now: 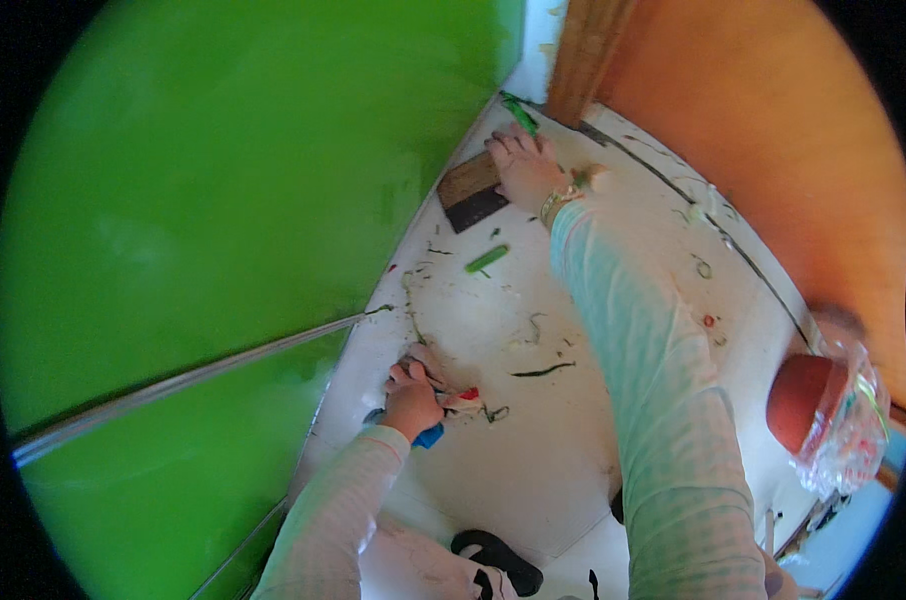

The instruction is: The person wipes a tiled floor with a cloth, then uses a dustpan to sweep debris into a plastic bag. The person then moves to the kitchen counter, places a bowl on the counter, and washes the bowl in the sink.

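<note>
My left hand is closed on a crumpled pale cloth on the white tiled floor; red and blue patches show beside its fingers. Farther up, my right hand reaches down to the floor near the corner. Its fingertips are at a bright green strip, and whether they grip it is unclear. A flat brown and black block lies partly behind this hand, against the green panel's foot. On the floor between my hands are a short green vegetable-like piece and a dark green curled scrap.
A glossy green panel with a metal strip bounds the left side. To the right are a wooden post, an orange panel and a reddish-brown round object beside clear plastic. Scraps litter the floor; a black sandal shows below.
</note>
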Available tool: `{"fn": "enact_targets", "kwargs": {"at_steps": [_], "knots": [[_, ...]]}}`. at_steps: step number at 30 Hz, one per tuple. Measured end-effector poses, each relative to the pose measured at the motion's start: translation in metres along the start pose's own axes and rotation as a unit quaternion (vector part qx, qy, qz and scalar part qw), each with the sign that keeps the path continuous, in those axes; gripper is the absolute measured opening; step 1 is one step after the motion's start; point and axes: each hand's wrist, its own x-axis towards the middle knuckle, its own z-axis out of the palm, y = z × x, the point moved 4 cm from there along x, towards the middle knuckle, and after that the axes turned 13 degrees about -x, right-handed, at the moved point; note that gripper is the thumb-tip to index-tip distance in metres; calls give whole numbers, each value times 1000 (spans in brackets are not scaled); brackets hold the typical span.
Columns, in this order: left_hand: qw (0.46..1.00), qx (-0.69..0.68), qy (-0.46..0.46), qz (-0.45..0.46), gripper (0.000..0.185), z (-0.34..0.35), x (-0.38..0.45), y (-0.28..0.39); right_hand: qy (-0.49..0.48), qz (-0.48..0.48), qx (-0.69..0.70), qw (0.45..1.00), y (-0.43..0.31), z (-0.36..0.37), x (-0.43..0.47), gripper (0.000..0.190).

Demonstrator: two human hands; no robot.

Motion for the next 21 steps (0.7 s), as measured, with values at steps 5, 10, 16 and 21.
{"fn": "enact_targets", "kwargs": {"at_steps": [5, 10, 16, 21], "knots": [[998, 27, -46, -14, 88, -13, -3, 11, -152, -93, -36, 983, 0, -5, 38, 70], [996, 27, 2, 89, 99, 19, 13, -12, -25, -2, 42, 999, -8, -60, -15, 30], [996, 36, 23, 78, 92, 24, 26, -45, -64, 428, 368, 823, 102, -118, -249, 25], [998, -23, -10, 56, 92, 18, 33, -38, 53, 731, 231, 640, 216, -85, -524, 39]]}}
